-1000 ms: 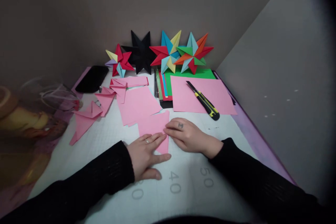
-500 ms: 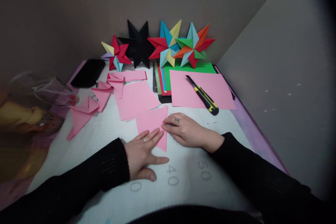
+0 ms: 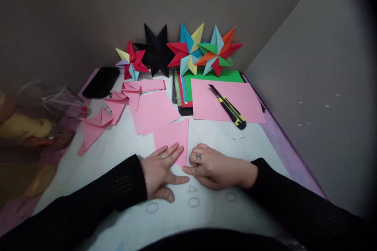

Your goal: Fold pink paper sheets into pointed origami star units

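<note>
My left hand (image 3: pixel 163 170) lies flat with its fingers spread, the fingertips resting on a folded piece of pink paper (image 3: pixel 172 133). The paper narrows to a point toward me, and its right side is a straight edge. Beside that lower point is my right hand (image 3: pixel 216 166), its fingers curled in. One extended finger of it touches the tip of the paper or the mat just there; I cannot tell which. Just behind the folded piece lie pink sheets (image 3: pixel 151 111). To their left sit several folded pink paper units (image 3: pixel 96 123), with small metal clips on some.
A yellow and black utility knife (image 3: pixel 228 108) rests on a large pink sheet (image 3: pixel 203 100) at the right. Folded paper stars (image 3: pixel 190 49) lean on the back wall. A black phone (image 3: pixel 101 82) is at the back left, near a clear plastic bag (image 3: pixel 63 100). Everything stands on a white numbered mat (image 3: pixel 212 211).
My right hand has slid toward me along the paper's right edge, down to its lower point, and its fingers have curled. My left hand has stayed in place on the paper.
</note>
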A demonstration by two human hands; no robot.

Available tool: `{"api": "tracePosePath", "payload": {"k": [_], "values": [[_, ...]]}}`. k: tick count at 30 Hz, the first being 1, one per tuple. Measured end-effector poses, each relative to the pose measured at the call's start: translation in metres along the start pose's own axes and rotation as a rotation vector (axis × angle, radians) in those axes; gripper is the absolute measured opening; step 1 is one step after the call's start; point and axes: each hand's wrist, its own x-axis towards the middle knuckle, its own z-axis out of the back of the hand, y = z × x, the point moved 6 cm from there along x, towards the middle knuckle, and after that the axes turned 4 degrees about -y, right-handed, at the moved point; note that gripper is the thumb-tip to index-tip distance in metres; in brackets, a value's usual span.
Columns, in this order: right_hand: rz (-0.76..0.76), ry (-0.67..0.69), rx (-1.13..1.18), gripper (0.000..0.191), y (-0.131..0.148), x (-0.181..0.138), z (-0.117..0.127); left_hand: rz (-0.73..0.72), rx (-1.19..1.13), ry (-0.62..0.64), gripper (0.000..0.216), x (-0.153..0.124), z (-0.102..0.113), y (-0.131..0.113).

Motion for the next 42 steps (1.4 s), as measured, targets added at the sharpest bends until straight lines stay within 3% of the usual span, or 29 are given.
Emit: {"api": "tracePosePath", "payload": {"k": [6,10,13,16,19,23,26,33,38,42], "values": [[0.0,-0.058,0.144,0.029,-0.002,-0.002,0.002,-0.016,-0.025,-0.007,0.059,0.0,0.002,0.001],[-0.064,-0.249,0.283,0.024,-0.011,-0.004,0.007,-0.035,0.001,-0.04,0.056,-0.002,0.003,-0.001],[-0.153,-0.39,0.162,0.027,-0.021,-0.006,0.009,-0.08,0.051,-0.126,0.046,-0.007,0.014,-0.004],[-0.17,-0.342,0.013,0.032,-0.024,-0.006,0.003,-0.194,0.161,-0.282,0.021,-0.017,0.036,-0.008],[-0.172,-0.263,-0.045,0.034,-0.024,-0.004,-0.001,-0.217,0.356,-0.416,0.022,-0.025,0.056,0.002],[-0.17,-0.241,-0.065,0.034,-0.023,-0.003,0.001,-0.073,0.601,-0.399,0.022,-0.028,0.063,0.027],[-0.161,-0.25,-0.07,0.033,-0.023,-0.003,0.002,-0.001,0.627,-0.388,0.022,-0.033,0.06,0.038],[-0.151,-0.251,-0.056,0.032,-0.025,-0.004,0.002,-0.108,0.459,-0.409,0.044,-0.036,0.054,0.031],[-0.134,-0.226,-0.059,0.032,-0.026,-0.004,0.001,-0.135,0.547,-0.51,0.035,-0.031,0.06,0.024],[-0.088,-0.188,-0.033,0.034,-0.023,-0.003,-0.002,-0.174,0.573,-0.49,0.017,-0.025,0.057,0.017]]}}
